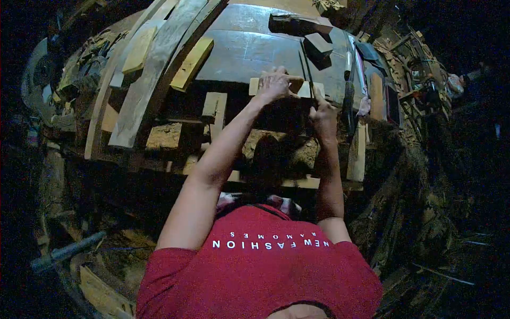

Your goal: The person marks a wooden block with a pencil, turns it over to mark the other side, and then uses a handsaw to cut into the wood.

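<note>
A short pale piece of wood [319, 90] lies across the near edge of the metal-topped bench [234, 56]. My left hand [273, 85] presses down over it, with fingers bent across the top and the thumb toward the right. In my right hand [323, 116], closed near the right part of the wood, is a long thin dark tool [305, 63]. It points away from me over the bench and crosses the wood beside my left thumb. The tool is seen nearly edge-on, so its exact kind does not show.
A dark wood block [319, 45] and a dark wooden piece [297, 24] sit farther back. Long planks [159, 69] and a yellowish wood strip [192, 64] lie at left. Slats with gaps are nearer my body. Tools and a brown wood piece [376, 95] lie right.
</note>
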{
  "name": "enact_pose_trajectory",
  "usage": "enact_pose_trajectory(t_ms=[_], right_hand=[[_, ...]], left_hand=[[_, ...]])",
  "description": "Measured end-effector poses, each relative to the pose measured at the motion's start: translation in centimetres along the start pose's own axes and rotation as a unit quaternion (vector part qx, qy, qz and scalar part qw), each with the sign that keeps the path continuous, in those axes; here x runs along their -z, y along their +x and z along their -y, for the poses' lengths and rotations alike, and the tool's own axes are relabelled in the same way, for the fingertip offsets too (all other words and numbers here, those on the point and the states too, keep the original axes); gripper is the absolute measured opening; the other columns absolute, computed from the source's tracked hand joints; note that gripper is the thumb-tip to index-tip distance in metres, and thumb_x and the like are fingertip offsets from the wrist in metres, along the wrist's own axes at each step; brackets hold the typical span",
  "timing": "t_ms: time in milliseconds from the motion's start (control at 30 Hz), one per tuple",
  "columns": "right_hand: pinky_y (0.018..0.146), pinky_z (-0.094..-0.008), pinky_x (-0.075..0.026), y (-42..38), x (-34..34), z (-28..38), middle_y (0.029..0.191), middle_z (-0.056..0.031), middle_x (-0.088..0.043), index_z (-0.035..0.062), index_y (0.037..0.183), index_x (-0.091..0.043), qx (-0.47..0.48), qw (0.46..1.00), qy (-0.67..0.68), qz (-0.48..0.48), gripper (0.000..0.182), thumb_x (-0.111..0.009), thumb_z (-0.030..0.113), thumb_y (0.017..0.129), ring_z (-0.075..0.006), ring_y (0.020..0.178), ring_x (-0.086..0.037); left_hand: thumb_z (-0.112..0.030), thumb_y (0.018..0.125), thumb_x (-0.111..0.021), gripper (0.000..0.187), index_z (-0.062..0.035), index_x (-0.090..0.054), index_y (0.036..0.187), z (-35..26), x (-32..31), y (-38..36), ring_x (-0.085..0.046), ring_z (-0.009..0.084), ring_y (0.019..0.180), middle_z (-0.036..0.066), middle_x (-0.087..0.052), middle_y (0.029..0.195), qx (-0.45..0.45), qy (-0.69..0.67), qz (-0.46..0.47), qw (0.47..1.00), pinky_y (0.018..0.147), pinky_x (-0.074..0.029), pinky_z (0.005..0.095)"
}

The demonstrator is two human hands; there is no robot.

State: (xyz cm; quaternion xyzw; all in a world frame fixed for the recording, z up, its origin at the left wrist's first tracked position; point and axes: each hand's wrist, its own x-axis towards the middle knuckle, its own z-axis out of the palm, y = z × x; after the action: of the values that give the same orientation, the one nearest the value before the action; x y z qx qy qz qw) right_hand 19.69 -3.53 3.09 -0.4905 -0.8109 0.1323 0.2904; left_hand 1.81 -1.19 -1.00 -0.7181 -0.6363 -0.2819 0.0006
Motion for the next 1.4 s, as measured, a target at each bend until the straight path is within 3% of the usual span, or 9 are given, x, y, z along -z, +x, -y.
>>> enact_pose_trajectory(t_ms=[300, 533, 567, 733, 833, 933, 1000, 1167, 1400], right_hand=[[0.058, -0.0347, -0.045, -1.0, -1.6, -5.6, 0.070, -0.0153, -0.059, 0.0072, 0.113, -0.053, -0.251, 0.960, 0.068, -0.105, 0.034, -0.054, 0.020, 0.082, -0.0234, 0.058, -0.056], [0.047, -0.0173, -0.033, -8.0, 2.9, -0.3, 0.073, 0.0004, -0.053, 0.0102, 0.126, -0.043, -0.117, 0.969, 0.179, -0.122, 0.041, -0.044, 0.002, 0.086, -0.0020, 0.053, -0.038], [0.075, -0.0248, -0.043, -9.0, 4.1, 0.8, 0.108, -0.0100, -0.057, 0.0126, 0.128, -0.039, -0.281, 0.933, 0.225, -0.014, 0.042, -0.043, 0.010, 0.086, -0.0118, 0.087, -0.053], [0.093, -0.0328, -0.033, -13.6, 0.6, -3.2, 0.125, -0.0159, -0.044, 0.0090, 0.128, -0.038, -0.202, 0.966, 0.151, -0.057, 0.044, -0.044, 0.007, 0.084, -0.0255, 0.114, -0.044], [0.044, -0.0172, -0.025, -13.9, 0.3, -3.1, 0.084, 0.0005, -0.053, 0.0052, 0.126, -0.042, -0.132, 0.974, 0.141, -0.119, 0.041, -0.040, -0.001, 0.085, -0.0023, 0.052, -0.027], [0.052, -0.0193, -0.037, -13.8, 2.1, -1.7, 0.095, -0.0047, -0.057, 0.0036, 0.125, -0.042, -0.131, 0.979, 0.109, -0.108, 0.041, -0.041, -0.002, 0.084, -0.0053, 0.058, -0.044], [0.095, -0.0334, -0.033, -13.1, 2.9, -0.9, 0.126, -0.0156, -0.043, 0.0085, 0.126, -0.040, -0.146, 0.976, 0.150, -0.066, 0.044, -0.044, 0.006, 0.083, -0.0241, 0.119, -0.040], [0.051, -0.0286, -0.041, -12.8, 3.3, 0.4, 0.073, -0.0129, -0.058, 0.0166, 0.126, -0.043, -0.118, 0.987, 0.049, -0.097, 0.047, -0.049, 0.005, 0.081, -0.0134, 0.050, -0.045], [0.050, -0.0272, -0.041, -12.2, 2.9, 0.3, 0.095, -0.0086, -0.061, 0.0171, 0.126, -0.044, -0.091, 0.979, 0.124, -0.135, 0.048, -0.049, 0.002, 0.080, -0.0098, 0.049, -0.042]], left_hand=[[-0.049, 0.059, -0.068, 0.052, -0.0327, -0.057, 0.107, -0.9, -0.3, -0.6, -0.047, 0.0270, 0.089, 0.005, -0.048, 0.094, 0.006, 0.004, -0.034, 0.999, 0.068, -0.038, 0.0453], [-0.040, 0.056, -0.073, 0.056, -0.0280, -0.054, 0.107, -1.0, 3.1, -1.5, -0.046, 0.0244, 0.091, 0.004, -0.049, 0.094, 0.025, 0.006, -0.115, 0.993, 0.071, -0.036, 0.0438], [-0.037, 0.055, -0.074, 0.056, -0.0277, -0.054, 0.107, -0.9, 3.6, -1.7, -0.047, 0.0241, 0.089, 0.004, -0.049, 0.093, 0.017, 0.032, -0.133, 0.990, 0.070, -0.036, 0.0426], [-0.031, 0.065, -0.068, 0.049, -0.0267, -0.051, 0.111, 1.3, 3.8, -3.1, -0.048, 0.0235, 0.089, 0.007, -0.049, 0.094, 0.028, -0.083, -0.100, 0.991, 0.072, -0.038, 0.0421], [-0.026, 0.072, -0.063, 0.049, -0.0274, -0.046, 0.118, 3.9, 2.8, -6.3, -0.051, 0.0238, 0.084, 0.008, -0.049, 0.094, -0.103, -0.284, -0.135, 0.944, 0.072, -0.041, 0.0424], [-0.021, 0.075, -0.059, 0.053, -0.0290, -0.040, 0.124, 3.1, 4.7, -0.3, -0.055, 0.0227, 0.076, 0.007, -0.051, 0.095, -0.099, 0.188, -0.071, 0.975, 0.067, -0.046, 0.0401], [-0.018, 0.074, -0.058, 0.053, -0.0283, -0.042, 0.123, 3.3, 7.3, -0.2, -0.056, 0.0222, 0.069, 0.008, -0.052, 0.094, -0.154, 0.189, -0.090, 0.966, 0.060, -0.048, 0.0369], [-0.022, 0.074, -0.059, 0.046, -0.0260, -0.048, 0.118, 0.4, 9.3, -1.3, -0.056, 0.0244, 0.071, 0.010, -0.052, 0.089, -0.005, 0.126, -0.025, 0.992, 0.059, -0.047, 0.0364], [-0.037, 0.070, -0.064, 0.046, -0.0254, -0.053, 0.114, 3.5, 6.1, -1.2, -0.054, 0.0273, 0.073, 0.010, -0.051, 0.087, -0.082, 0.061, -0.064, 0.993, 0.060, -0.045, 0.0377]])
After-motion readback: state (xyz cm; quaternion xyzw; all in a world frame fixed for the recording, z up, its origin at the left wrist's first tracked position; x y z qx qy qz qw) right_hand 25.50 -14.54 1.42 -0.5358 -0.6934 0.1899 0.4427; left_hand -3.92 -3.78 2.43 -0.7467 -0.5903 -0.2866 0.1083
